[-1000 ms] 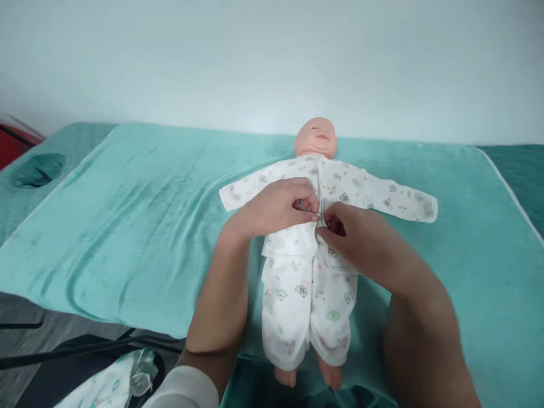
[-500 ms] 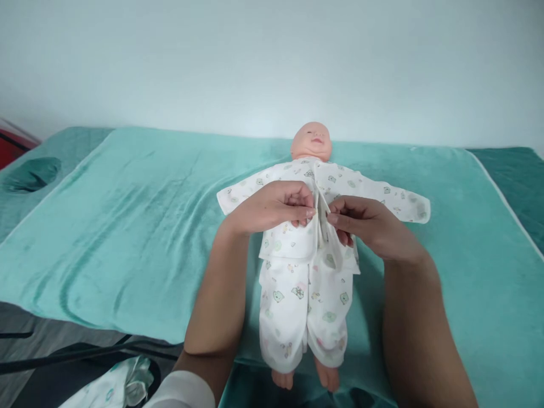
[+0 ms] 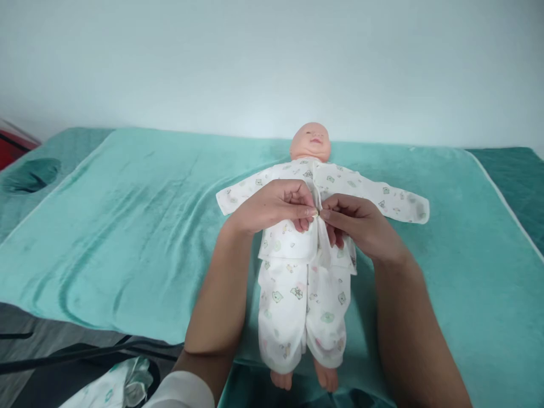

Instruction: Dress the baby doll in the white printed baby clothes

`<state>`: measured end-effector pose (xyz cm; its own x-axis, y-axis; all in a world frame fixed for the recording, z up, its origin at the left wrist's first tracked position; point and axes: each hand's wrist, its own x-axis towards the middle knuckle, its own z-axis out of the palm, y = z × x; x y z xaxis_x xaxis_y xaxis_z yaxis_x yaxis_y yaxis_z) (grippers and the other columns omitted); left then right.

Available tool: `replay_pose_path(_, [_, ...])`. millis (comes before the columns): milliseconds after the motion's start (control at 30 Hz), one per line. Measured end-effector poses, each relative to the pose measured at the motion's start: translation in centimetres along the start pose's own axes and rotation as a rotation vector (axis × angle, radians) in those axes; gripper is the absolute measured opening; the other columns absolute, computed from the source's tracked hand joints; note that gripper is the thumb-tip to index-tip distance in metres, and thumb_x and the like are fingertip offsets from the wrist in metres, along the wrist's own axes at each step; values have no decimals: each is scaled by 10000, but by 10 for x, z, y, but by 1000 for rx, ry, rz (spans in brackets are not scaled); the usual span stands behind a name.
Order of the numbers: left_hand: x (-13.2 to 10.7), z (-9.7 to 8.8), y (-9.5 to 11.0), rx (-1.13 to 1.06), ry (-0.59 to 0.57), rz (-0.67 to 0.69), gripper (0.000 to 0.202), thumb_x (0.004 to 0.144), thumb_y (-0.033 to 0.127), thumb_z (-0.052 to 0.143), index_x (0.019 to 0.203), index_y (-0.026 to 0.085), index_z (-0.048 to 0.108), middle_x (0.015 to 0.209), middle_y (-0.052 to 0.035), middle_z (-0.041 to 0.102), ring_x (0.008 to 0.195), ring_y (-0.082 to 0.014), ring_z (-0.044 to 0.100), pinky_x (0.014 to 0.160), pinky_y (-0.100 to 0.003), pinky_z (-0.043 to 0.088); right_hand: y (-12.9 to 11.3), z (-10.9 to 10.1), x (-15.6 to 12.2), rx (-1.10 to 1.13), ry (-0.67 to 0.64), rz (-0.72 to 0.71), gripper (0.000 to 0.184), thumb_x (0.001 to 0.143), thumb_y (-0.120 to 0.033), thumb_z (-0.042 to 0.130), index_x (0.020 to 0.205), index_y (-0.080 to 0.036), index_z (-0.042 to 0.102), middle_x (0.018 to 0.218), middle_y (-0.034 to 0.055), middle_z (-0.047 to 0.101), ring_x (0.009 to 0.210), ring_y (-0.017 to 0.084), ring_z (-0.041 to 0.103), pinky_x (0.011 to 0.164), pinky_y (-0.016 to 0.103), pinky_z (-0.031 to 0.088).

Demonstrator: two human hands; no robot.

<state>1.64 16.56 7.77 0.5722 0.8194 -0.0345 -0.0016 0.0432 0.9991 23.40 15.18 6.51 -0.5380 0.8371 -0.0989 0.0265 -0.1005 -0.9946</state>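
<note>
The left hand (image 3: 280,207) had its thumb and fingers closed, pinching one front edge of the doll's white shirt (image 3: 283,245). The right hand (image 3: 361,224) was pinching the other front edge the same way. The fingertips of both hands almost met over the tummy, and between them I saw something tiny, too small to make out. Just below, the shirt's right flap stuck up loosely.

The doll (image 3: 310,141) lay on its back, a bit right of the middle, with its head at the far side and its bare feet (image 3: 281,379) at the near side. The shirt's arms were spread wide. Its white pants (image 3: 283,309) had little green pictures, like the shirt. Under it was a soft green blanket (image 3: 127,238), wrinkly on the left, spread over a bed (image 3: 510,175) with a hole (image 3: 32,175) near its left end.

A pale wall (image 3: 272,62) stood behind. A red thing (image 3: 15,150) peeked in at the far left. Near left, beside the person's white sleeve (image 3: 182,390), was some patterned cloth (image 3: 104,386).
</note>
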Motion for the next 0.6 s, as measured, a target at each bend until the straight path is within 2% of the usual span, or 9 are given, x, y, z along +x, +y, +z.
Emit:
replay_pose_path(367, [1, 0, -2, 40, -4, -39, 307, 845, 392, 789, 850, 136, 620, 711, -18, 687, 616, -109, 669, 592, -237, 573, 2, 1, 1, 73, 14, 12, 309, 965, -453, 659, 882, -159, 612, 663, 9, 655, 525, 87, 604, 469, 176, 475])
replay_pose_path(600, [0, -1, -1, 89, -54, -27, 228, 904, 326, 719, 898, 158, 564, 695, -5, 674, 630, -112, 671, 574, -215, 539, 5, 1, 1, 51, 30, 3, 307, 966, -471, 655, 943, -176, 577, 726, 9, 678, 565, 103, 649, 452, 171, 467])
